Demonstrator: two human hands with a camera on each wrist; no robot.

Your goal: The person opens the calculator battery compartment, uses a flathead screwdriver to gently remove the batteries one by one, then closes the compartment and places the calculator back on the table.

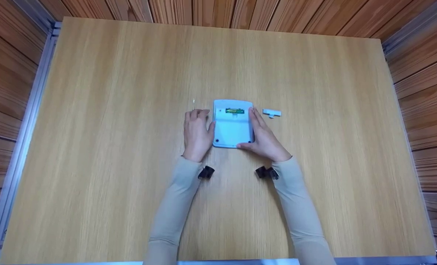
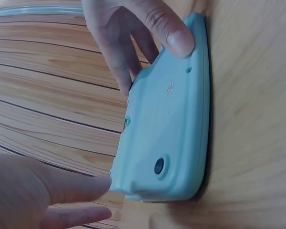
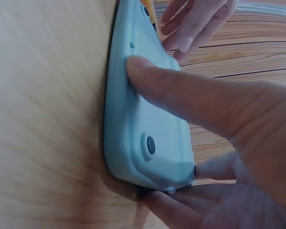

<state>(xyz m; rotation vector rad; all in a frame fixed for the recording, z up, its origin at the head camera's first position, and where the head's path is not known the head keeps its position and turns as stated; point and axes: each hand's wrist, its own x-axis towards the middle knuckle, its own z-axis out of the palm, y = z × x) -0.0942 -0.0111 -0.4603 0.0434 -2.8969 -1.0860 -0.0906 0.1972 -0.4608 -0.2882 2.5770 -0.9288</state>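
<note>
A light blue calculator (image 1: 233, 129) lies face down on the table, its front hidden. In its uncovered battery bay sits a green battery (image 1: 234, 110). My right hand (image 1: 264, 141) grips the calculator's right side, thumb on the bottom edge and fingers along the side; the right wrist view shows the thumb (image 3: 181, 93) pressing over the rim. Beside the left edge rests my left hand (image 1: 197, 134), its thumb right at that edge and its fingers loosely extended. A thin metal shaft (image 1: 194, 103) pokes out past the left fingers, the rest of it hidden by the hand.
To the right of the calculator lies the small light blue battery cover (image 1: 272, 113). The wooden table (image 1: 130, 73) has metal rails (image 1: 27, 129) along its left side, and wood-plank panels (image 1: 424, 110) stand around it. A black wrist camera (image 1: 206, 172) sits at the left cuff.
</note>
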